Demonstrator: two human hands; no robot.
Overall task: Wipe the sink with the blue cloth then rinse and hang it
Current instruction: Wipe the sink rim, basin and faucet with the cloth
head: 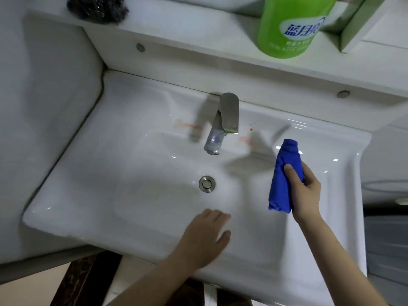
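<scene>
Nearest the camera, the left hand [207,237] lies palm-down with fingers spread flat, empty, over the front rim of the glossy white ceramic sink [92,195]; motion blur hides whether it presses on the surface. Just beyond and to the right, the right hand [305,193] is curled around the blue cloth [283,175], thumb across its front and fingers wrapped behind. The cloth is bunched into a long roll held above the right side of the basin, apart from the ceramic. Its long axis runs nearly upright in the view, leaning slightly right: the upper end points toward the back ledge of the sink, the lower end hangs toward the front rim below the palm.

Farther in, the round brushed-metal drain [207,183] sits at the basin's centre. Behind it rises the brushed-steel tap [223,124], with faint reddish smears [187,125] on either side. On the white shelf [198,29] above stand a green plastic bottle [291,25] and a dark steel-wool scourer [97,7].
</scene>
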